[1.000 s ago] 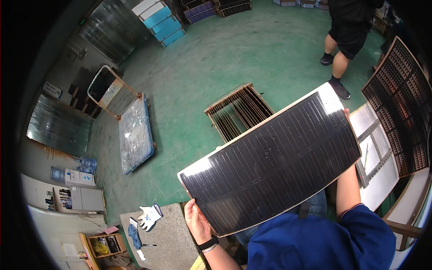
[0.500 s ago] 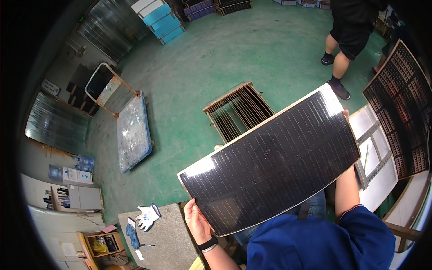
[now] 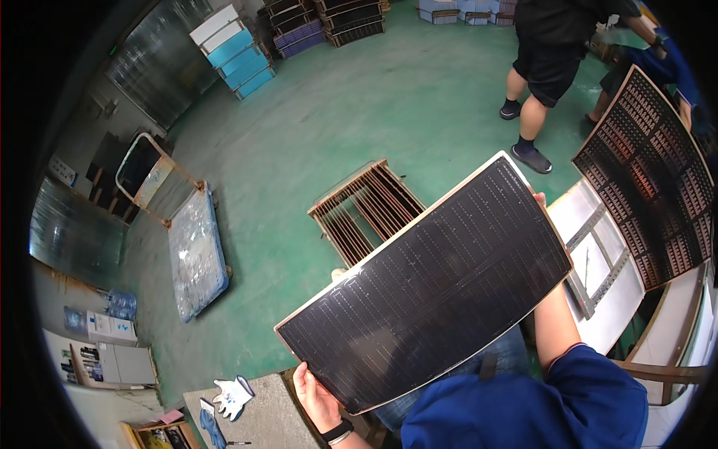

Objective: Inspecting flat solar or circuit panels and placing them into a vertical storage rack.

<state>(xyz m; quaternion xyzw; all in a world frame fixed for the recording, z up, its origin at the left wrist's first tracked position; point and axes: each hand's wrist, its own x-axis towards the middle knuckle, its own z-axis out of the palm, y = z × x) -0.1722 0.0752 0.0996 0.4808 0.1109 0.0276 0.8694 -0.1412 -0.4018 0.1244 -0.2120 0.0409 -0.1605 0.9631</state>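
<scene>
Both hands grip the dark panel (image 3: pixel 430 288) clear above the floor, left hand (image 3: pixel 314 395) clamped on its lower corner, right hand (image 3: pixel 540 200) at the far edge; I judge it carried, not yet set down.

Green floor (image 3: pixel 419 90), blue cart (image 3: pixel 196 254), stacked crates (image 3: pixel 233 51).

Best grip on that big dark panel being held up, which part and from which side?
Grip the dark panel by its two short ends, coming in from outside each end. It is wide, thin and slightly bowed, so a mid-span or one-sided grip would probably let it flex. The left hand clasps the lower-left end; the right hand is mostly hidden behind the upper-right end.
</scene>
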